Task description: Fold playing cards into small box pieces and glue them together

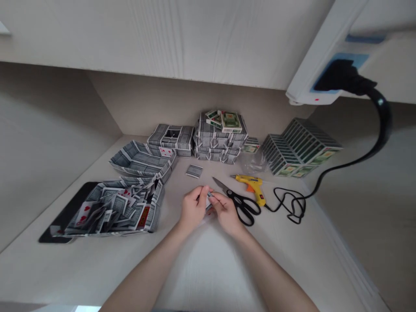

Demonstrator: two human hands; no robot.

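Observation:
My left hand (194, 205) and my right hand (225, 210) meet over the middle of the table, fingertips closed together on a playing card (208, 203). Most of the card is hidden by my fingers; a grey-patterned edge and some red show. Just right of my right hand lie scissors (243, 203) with black handles, blades partly spread. Beyond them rests a yellow glue gun (254, 185) with an orange trigger. A single card (194, 171) with a grey back lies flat ahead of my left hand.
On the left, a box made of cards (158, 212) holds loose cards, with another card tray (139, 162) behind. Card-built boxes (221, 141) stand at the back under small packs. Stacked card packs (289, 149) stand right. A black cord (344, 162) runs to the power strip (325, 56) overhead.

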